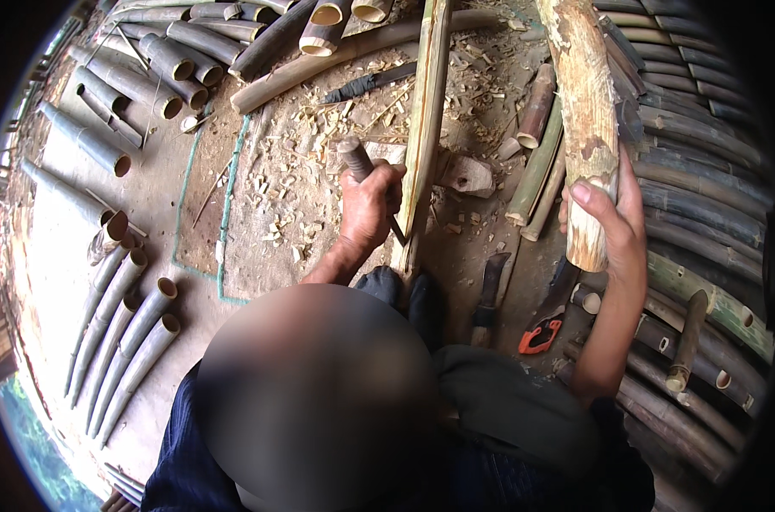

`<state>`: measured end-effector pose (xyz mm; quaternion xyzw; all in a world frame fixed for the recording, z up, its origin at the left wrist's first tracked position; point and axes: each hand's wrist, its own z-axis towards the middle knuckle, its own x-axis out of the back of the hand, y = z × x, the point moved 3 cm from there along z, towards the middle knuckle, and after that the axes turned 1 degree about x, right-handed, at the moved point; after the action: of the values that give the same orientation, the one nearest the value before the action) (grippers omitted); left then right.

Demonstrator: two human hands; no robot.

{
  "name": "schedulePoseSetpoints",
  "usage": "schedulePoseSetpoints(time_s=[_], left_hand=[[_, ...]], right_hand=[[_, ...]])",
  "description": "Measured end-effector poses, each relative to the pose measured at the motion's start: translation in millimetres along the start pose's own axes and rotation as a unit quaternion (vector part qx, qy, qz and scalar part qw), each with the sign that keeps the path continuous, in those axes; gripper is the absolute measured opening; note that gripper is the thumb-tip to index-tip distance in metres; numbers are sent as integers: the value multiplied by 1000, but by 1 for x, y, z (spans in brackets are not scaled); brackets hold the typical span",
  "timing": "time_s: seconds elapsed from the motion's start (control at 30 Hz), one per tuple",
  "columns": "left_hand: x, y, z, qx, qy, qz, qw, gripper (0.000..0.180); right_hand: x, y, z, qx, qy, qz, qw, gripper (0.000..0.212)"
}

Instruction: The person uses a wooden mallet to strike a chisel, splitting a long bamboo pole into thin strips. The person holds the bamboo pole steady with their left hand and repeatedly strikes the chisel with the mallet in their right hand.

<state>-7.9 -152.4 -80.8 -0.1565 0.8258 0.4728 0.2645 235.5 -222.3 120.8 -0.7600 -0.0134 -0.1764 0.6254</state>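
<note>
My left hand (pixel 372 205) is closed around a chisel (pixel 355 159) with a dark, thick handle. The chisel slants down to the right, and its tip meets the near part of a long, pale, grooved pole (pixel 427 94). This pole runs away from me, its near end beside my dark footwear (pixel 382 285). On the right, my right hand (pixel 611 209) grips the near end of a thick wooden club (pixel 585 102), rough and partly stripped of bark. The club is held up, apart from the chisel. My right fingers are partly hidden behind it.
A wooden block (pixel 471 176) sits beside the pole among wood chips (pixel 289 175). A knife (pixel 491 286) and an orange-handled saw (pixel 541 334) lie near my feet; a wrapped-handle blade (pixel 370 84) lies farther off. Cut bamboo tubes (pixel 136 358) lie left; bamboo lengths (pixel 703 205) line the right.
</note>
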Motion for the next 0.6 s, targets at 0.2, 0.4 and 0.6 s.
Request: schedulePoseSetpoints(time_s=[0.2,0.4,0.6], left_hand=[[-25,-5,-3,-47,17,222,974,23],[-84,-21,-23,-117,-72,406,904,27],[-88,-25,-32,-171,-60,394,901,43]], right_hand=[[0,15,5,-2,-10,-19,1000,84],[-2,4,-21,-6,6,-13,1000,92],[11,41,-28,-37,40,9,998,87]])
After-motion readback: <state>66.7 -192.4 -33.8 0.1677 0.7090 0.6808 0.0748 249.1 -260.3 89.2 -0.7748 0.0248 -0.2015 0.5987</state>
